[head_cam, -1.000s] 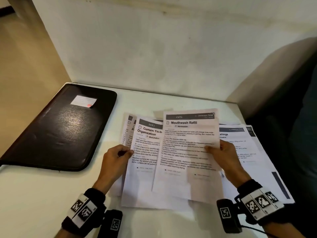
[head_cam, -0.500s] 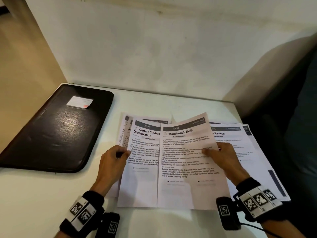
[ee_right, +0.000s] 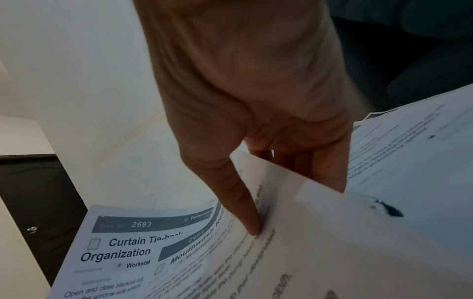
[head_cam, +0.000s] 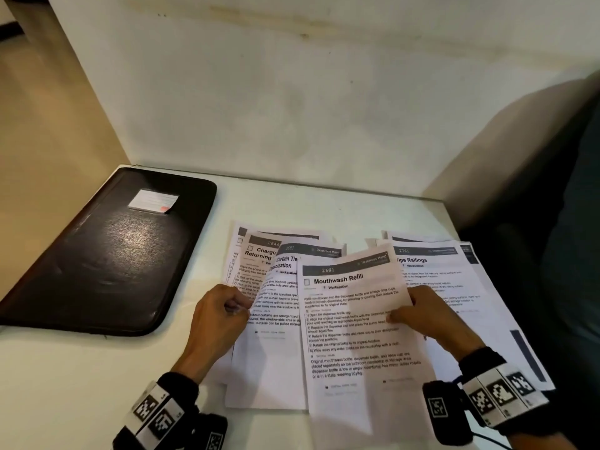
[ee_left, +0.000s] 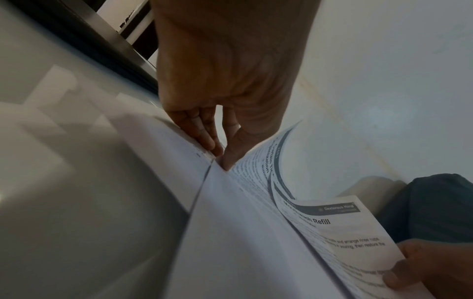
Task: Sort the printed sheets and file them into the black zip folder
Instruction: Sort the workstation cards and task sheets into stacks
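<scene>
Right hand [ee_right: 258, 113] pinches Mouthwash Refill sheet [ee_right: 294, 252]; Curtain Tie-back sheet [ee_right: 115, 252] beneath.

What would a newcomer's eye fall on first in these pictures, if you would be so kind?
First, the white printed sheet headed Mouthwash Refill, front and centre, pinched at its right edge by the right hand. Beside it, the left hand pinches the curling white sheet headed Curtain Tie-back Organization, lifted off other sheets. At the table's far left lies the closed black zip folder with a small white label.
</scene>
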